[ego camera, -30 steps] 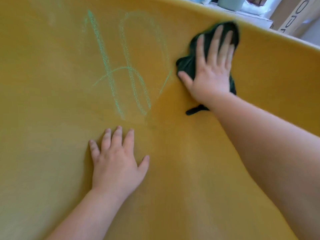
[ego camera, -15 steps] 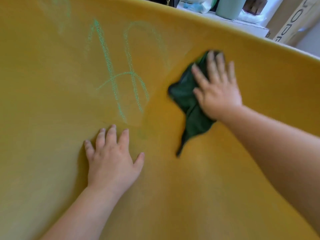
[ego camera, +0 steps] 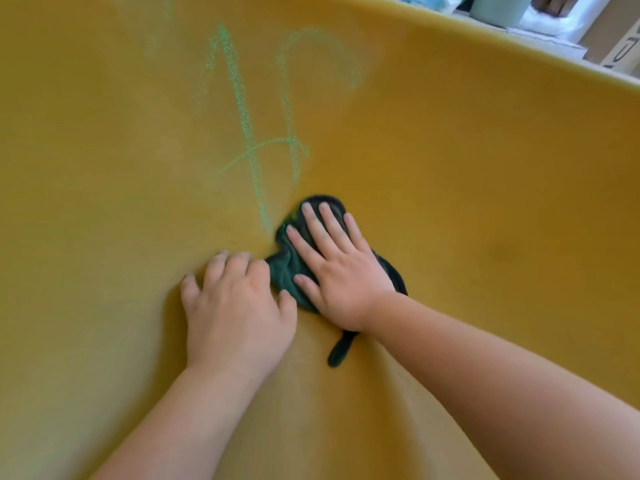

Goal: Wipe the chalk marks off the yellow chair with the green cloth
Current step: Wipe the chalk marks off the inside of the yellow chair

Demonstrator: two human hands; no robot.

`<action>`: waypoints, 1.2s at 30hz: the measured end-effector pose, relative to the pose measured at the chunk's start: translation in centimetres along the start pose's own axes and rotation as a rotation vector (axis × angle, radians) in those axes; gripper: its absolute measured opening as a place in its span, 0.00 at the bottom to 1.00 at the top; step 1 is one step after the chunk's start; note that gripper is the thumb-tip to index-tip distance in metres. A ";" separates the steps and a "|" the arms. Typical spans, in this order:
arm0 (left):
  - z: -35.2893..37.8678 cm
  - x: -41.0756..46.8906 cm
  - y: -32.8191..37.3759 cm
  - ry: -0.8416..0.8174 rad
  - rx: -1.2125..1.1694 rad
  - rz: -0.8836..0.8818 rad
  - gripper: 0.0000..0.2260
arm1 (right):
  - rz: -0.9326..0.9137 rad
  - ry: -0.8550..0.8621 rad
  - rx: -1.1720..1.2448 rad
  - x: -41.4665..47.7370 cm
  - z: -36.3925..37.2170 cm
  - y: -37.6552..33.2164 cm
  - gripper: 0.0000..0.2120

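Fingers (ego camera: pixel 332 223) spread flat, my right hand (ego camera: pixel 343 275) presses the crumpled dark-green cloth (ego camera: pixel 284 271) under its palm, just below the chalk marks (ego camera: pixel 249 133).

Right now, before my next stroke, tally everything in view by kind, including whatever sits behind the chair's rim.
Hands: 2, left hand and right hand
Cloths: 1, the green cloth
Chairs: 1, the yellow chair
Cups: 1, the pale teal cup behind the rim
Boxes: 1, the cardboard box
Total: 6
White clutter behind: too blurred to count.

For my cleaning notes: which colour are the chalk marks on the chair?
The chalk marks are light green, clearest in the head view.
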State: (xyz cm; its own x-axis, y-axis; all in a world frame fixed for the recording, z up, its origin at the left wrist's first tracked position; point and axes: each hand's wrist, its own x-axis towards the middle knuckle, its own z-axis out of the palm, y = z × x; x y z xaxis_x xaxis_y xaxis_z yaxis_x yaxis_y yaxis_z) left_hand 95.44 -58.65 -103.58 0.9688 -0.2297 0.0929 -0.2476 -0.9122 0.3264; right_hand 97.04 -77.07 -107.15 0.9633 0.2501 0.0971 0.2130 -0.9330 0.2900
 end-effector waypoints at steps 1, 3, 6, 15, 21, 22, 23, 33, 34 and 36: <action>0.0 0.0 -0.2 0.007 -0.001 -0.003 0.18 | -0.010 -0.023 -0.018 -0.6 0.0 0.5 0.33; -0.2 -0.1 -0.4 -0.023 0.005 -0.006 0.19 | 0.065 -0.013 -0.095 -1.5 -0.5 3.5 0.35; -0.9 -0.5 0.1 -0.140 0.028 -0.011 0.20 | 0.412 0.083 -0.228 -1.6 -4.2 11.5 0.37; -0.5 -0.3 0.9 -0.168 0.057 -0.006 0.17 | 0.632 0.232 -0.031 5.5 -6.2 7.4 0.44; -0.7 0.3 0.1 -0.045 0.048 -0.046 0.16 | 0.288 -0.173 0.137 -2.9 -0.8 -2.6 0.37; -0.8 0.3 0.0 -0.029 0.051 -0.045 0.16 | 0.215 -0.225 0.163 -4.7 -0.9 -2.8 0.36; -0.8 0.3 -0.2 -0.025 0.056 -0.042 0.16 | 0.143 -0.266 0.176 -6.5 -0.7 -2.3 0.34; -0.7 0.1 0.3 -0.119 0.128 -0.003 0.15 | 0.608 -0.135 -0.191 -9.3 -2.1 13.9 0.42; -0.7 0.1 0.3 -0.115 0.138 -0.002 0.15 | 0.628 -0.114 -0.129 -8.5 -1.2 11.3 0.43; -0.6 0.2 0.3 -0.096 0.151 0.005 0.15 | 0.570 -0.130 0.024 -7.1 0.0 5.4 0.41</action>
State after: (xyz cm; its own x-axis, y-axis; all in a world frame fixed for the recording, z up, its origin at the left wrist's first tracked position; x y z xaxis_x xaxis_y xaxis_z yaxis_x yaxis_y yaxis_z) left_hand 95.55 -58.73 -102.94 0.9658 -0.2594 0.0019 -0.2555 -0.9498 0.1805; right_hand 91.35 -83.90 -106.30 0.9388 -0.3254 0.1133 -0.3425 -0.9170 0.2045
